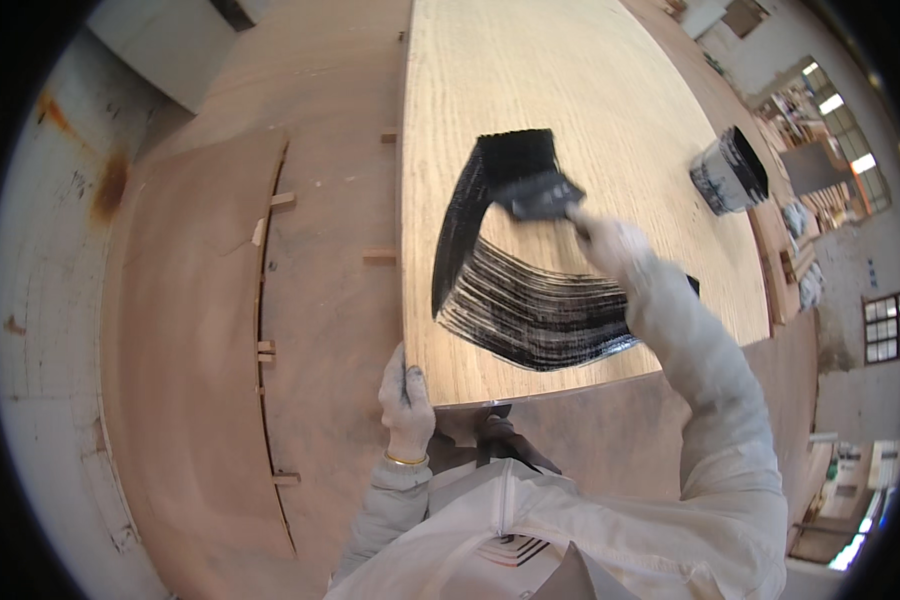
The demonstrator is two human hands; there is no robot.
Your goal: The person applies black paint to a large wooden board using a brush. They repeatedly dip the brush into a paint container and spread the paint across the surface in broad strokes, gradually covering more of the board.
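Observation:
My right hand [611, 246], in a pale glove, grips the handle of a wide, black-coated paintbrush [538, 197]. The brush is over a pale wood-grain board [560, 70], at the upper end of a curved band of wet black paint [540, 320]. That band is solid at its top and left, and streaky with wood showing through in its lower part. At the board's near left corner, my left hand [408, 405] is closed round the edge, its glove smudged dark at the fingertips. A paint-smeared bucket [722, 180] stands on the board's right side.
Left of the board, a large brown sheet [185, 330] lies low on small wooden blocks [284, 201]. A stained white wall [50, 300] bounds the far left. Stacked timber [800, 262] and a window [883, 320] show at the right.

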